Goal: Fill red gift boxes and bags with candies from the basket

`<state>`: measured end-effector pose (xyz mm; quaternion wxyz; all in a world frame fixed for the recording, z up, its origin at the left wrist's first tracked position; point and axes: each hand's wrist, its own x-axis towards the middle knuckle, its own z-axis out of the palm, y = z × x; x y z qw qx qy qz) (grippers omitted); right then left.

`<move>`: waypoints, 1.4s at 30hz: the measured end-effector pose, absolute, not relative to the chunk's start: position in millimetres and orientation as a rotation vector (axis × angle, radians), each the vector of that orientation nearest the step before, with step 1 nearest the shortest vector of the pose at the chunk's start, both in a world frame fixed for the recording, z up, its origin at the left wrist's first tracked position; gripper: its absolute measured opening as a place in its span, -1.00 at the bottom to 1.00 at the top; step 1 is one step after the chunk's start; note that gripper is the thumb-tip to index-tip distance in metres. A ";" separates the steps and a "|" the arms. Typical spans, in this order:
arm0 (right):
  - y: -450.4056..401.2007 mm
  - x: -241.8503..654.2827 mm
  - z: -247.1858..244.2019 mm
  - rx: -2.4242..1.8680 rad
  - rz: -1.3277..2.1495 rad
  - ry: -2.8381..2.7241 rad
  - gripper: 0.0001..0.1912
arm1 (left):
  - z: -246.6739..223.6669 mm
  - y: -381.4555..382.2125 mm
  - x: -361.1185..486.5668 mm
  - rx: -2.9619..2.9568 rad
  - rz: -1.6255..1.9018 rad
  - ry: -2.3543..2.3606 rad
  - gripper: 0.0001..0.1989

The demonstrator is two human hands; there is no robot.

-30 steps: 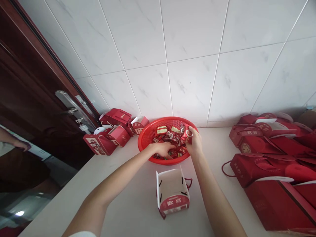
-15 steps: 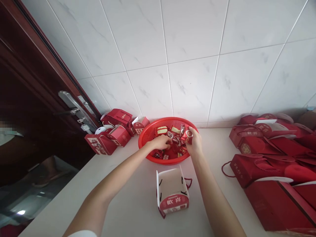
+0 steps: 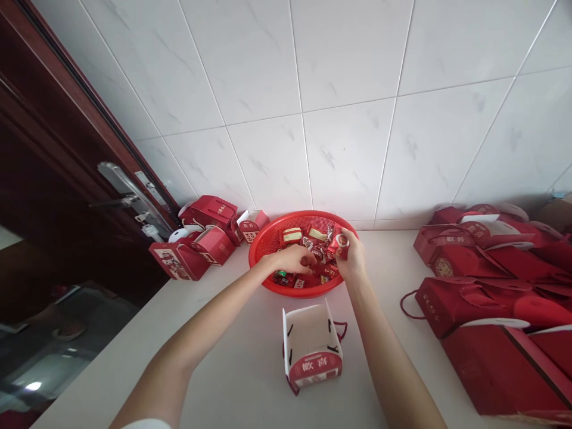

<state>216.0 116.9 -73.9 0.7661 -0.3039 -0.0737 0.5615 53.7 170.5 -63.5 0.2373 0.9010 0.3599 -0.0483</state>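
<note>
My left hand (image 3: 295, 260) reaches into a red plastic colander (image 3: 263, 243) of wrapped sweets. Its fingers are bent but apart above the sweets, with nothing visible between them. At the colander's right side, my right hand (image 3: 354, 256) grips a red wrapped packet (image 3: 339, 243) with a pale round mark. Gold-wrapped pieces (image 3: 292, 235) and dark red wrapped sweets (image 3: 308, 243) lie around the hands. In front of the colander, between my forearms, stands an open red gift box (image 3: 313, 363) with a white inside and a dark red cord handle.
Several red gift boxes (image 3: 214, 244) stand at the back left, beside a dark wooden door (image 3: 58, 179) with a metal handle. Many more red boxes (image 3: 500, 369) crowd the right side of the white table (image 3: 241, 369). A tiled wall (image 3: 348, 149) rises behind.
My left hand has shifted slightly right within the colander, and its fingers have spread a little. A green wrapper now shows below its wrist. My right hand keeps the red packet nearly still.
</note>
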 end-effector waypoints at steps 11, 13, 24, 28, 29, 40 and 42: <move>119.5 218.8 -77.6 -0.667 1.207 -0.170 -0.86 | -84.6 180.8 77.2 2.602 -0.300 1.025 -0.28; 119.6 219.1 -77.5 -0.675 1.210 -0.156 -0.88 | -83.1 182.4 77.3 2.568 -0.319 1.060 -0.37; 118.5 217.6 -75.3 -0.682 1.208 -0.154 -0.90 | -78.7 165.8 85.4 2.650 -0.514 1.089 -0.38; 118.4 216.6 -75.0 -0.667 1.200 -0.164 -0.89 | -75.2 165.0 86.6 2.571 -0.507 1.027 -0.61; 118.3 216.4 -74.8 -0.664 1.199 -0.166 -0.88 | -73.3 164.9 85.8 2.550 -0.517 1.023 -0.67; 122.5 216.3 -82.6 -0.682 1.188 -0.195 -0.81 | -61.6 181.1 48.6 2.463 -0.118 1.257 -0.59; 123.6 216.3 -84.5 -0.691 1.188 -0.203 -0.80 | -61.7 185.9 38.3 2.365 -0.059 1.260 -0.45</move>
